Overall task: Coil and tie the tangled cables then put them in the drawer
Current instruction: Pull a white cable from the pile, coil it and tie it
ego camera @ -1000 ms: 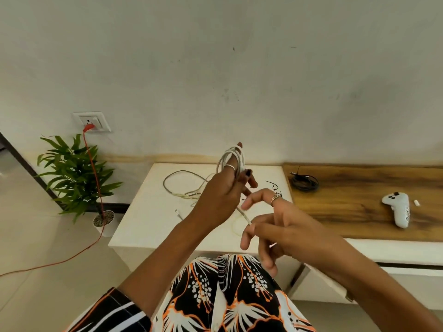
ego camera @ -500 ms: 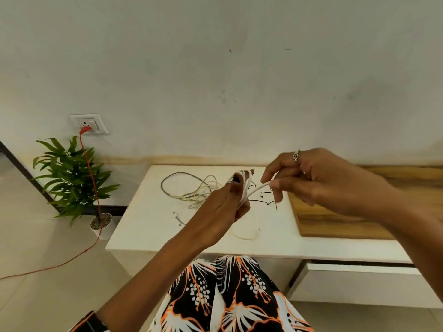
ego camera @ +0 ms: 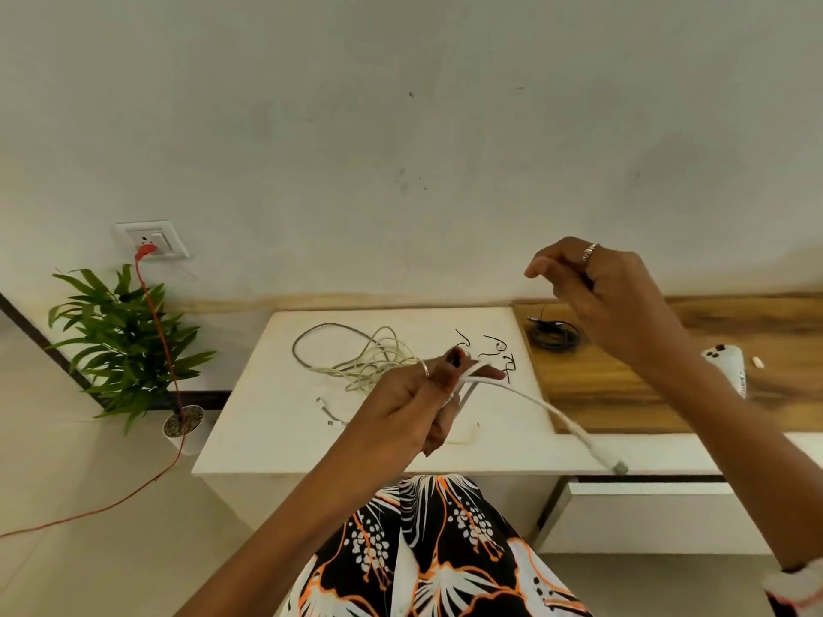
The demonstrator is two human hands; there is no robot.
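My left hand (ego camera: 409,403) grips a coiled white cable (ego camera: 556,414) above the white tabletop (ego camera: 267,416). The cable's free end sticks out to the right and droops, its grey plug (ego camera: 619,467) hanging over the table's front edge. My right hand (ego camera: 601,291) is raised above the wooden top, fingers loosely curled, with nothing visible in it. A tangled pale cable (ego camera: 356,358) lies on the white top behind my left hand. A black coiled cable (ego camera: 552,338) rests on the wooden top (ego camera: 623,394). The drawer (ego camera: 659,514) below stands slightly open.
Thin black wire ties (ego camera: 494,349) lie near the middle of the table. A short white cable (ego camera: 327,411) lies at the front left. A white controller (ego camera: 730,367) sits at the right. A potted plant (ego camera: 124,340) and a red cord (ego camera: 156,313) from a wall socket (ego camera: 151,240) are at the left.
My right hand let go of the white cable's end and rose up to the right. The freed end now droops toward the table's front edge. My left hand kept its grip on the coil.
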